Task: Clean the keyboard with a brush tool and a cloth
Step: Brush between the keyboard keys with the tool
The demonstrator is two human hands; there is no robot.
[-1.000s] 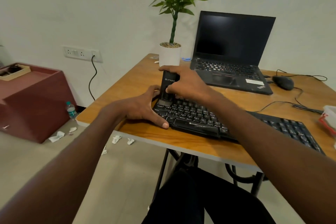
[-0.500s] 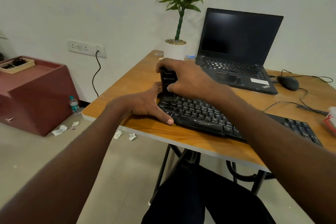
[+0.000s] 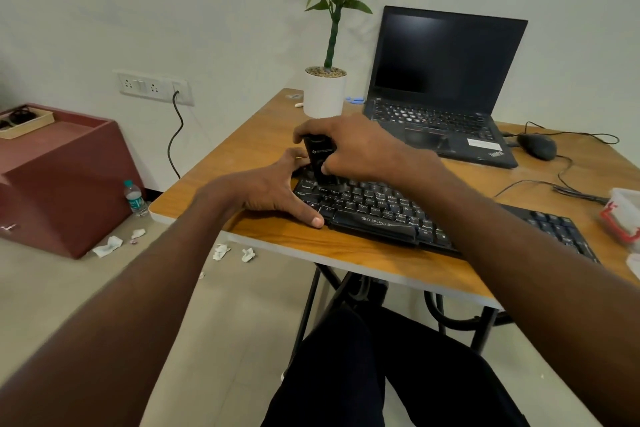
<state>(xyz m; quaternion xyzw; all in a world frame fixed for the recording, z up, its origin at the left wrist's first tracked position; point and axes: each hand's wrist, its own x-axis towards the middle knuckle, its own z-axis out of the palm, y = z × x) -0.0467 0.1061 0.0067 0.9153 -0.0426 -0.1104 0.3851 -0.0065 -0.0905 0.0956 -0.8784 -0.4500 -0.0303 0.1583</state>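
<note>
Head view: the right hand (image 3: 360, 149) has its fingers wrapped round the black brush tool (image 3: 320, 163), its tip down on the keyboard (image 3: 374, 208) at the worktop's (image 3: 277, 243) near edge. The left hand (image 3: 273, 189), fingers spread, steadies the keyboard's end. Brushing looks underway; next, sweep along the rows.

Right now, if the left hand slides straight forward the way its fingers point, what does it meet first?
Probably the black brush tool held by the right hand; the left hand fingertips already look almost against it, though depth is unclear.
</note>
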